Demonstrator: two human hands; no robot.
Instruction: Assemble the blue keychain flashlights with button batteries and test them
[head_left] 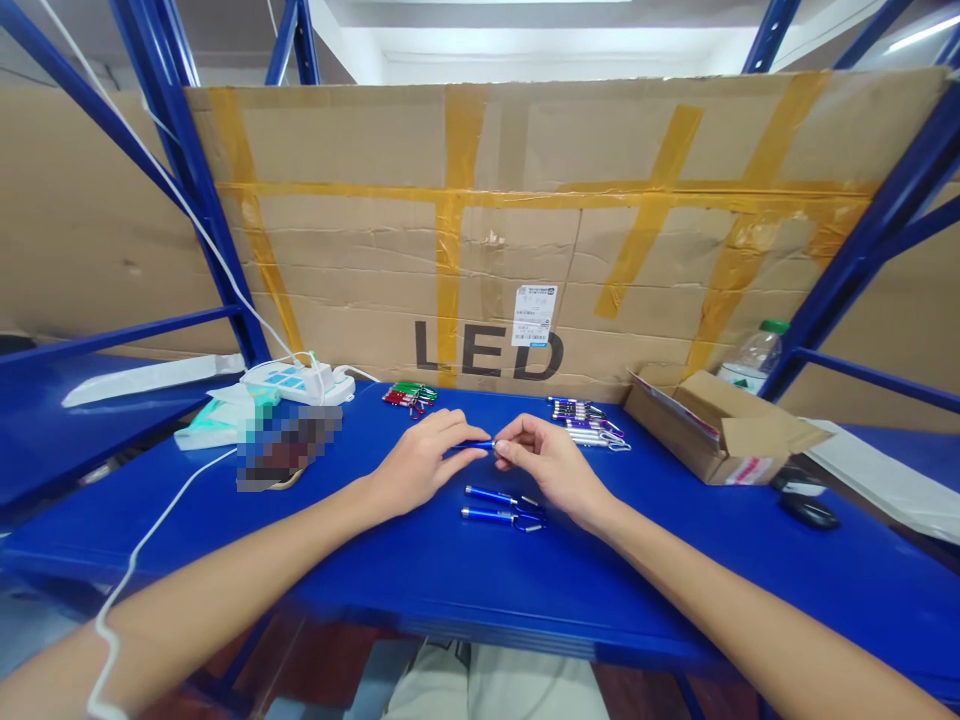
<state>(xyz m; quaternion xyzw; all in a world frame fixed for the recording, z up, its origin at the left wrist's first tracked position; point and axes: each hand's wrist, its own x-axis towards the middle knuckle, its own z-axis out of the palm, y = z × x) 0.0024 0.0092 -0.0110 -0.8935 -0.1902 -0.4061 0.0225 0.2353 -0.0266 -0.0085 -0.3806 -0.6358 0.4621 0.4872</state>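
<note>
A small blue flashlight lies level between my two hands, just above the blue table. The fingers and thumb of my left hand are closed on its body. My right hand pinches its right end, and the fingers cover that end. Nearer to me lie two more blue flashlights with carabiner clips, an upper one and a lower one. Behind my left hand are red and green flashlights. Purple and silver ones sit in a group beyond my right hand.
An open cardboard box stands at the right, with a plastic bottle behind it and a black computer mouse in front. At the left are a white power strip and a cable. Tall cardboard walls off the back.
</note>
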